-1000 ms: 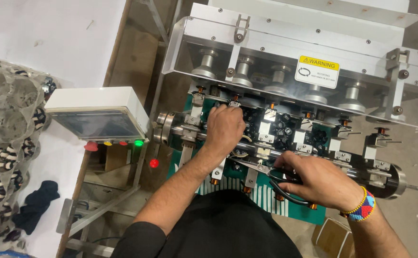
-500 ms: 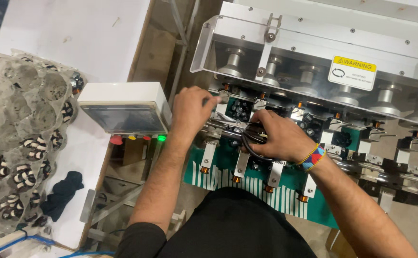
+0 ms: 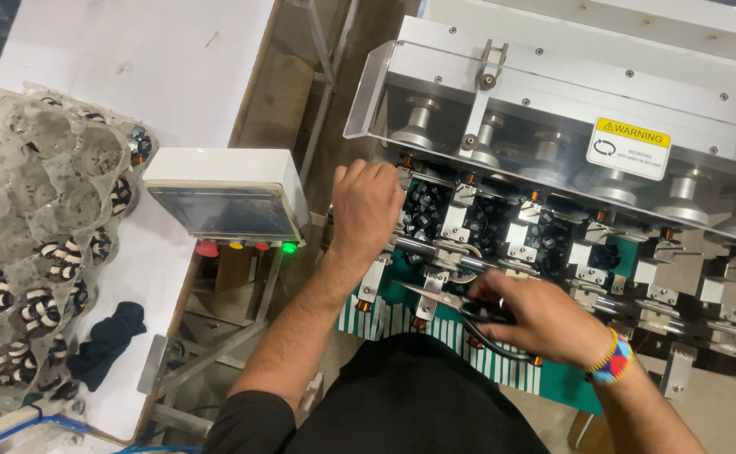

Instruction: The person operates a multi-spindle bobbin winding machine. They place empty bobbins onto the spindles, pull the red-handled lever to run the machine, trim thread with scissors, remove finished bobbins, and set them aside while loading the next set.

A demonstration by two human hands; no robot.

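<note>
**Scissors point left along the steel bar, toward the other hand**

Scissors sit in the right hand. Their black handles are wrapped by curled fingers, and the shiny blades stick out to the left. The blades look almost shut, but I cannot tell for sure. The long way of the scissors runs nearly flat, side to side, the same way as the steel bar of the winding machine. The blade tips lie just under that bar.

The left hand is up and to the left of the blade tips, near them. It is closed into a loose fist on the left end of the machine, touching the parts there. What it grips is hidden under the hand, so I cannot tell. The left hand is nearer to the machine's left end, and the right hand is nearer to the middle.

Counting: one pair of scissors, two hands, one bead wristband on the right wrist. One grey control box stands left of the machine, with four round lamps in its front: two red, one yellow, one lit green. One clear tray of striped coils lies on the white bench, and one dark cloth lies beside it. The coils are too many and too blurry to count.
</note>
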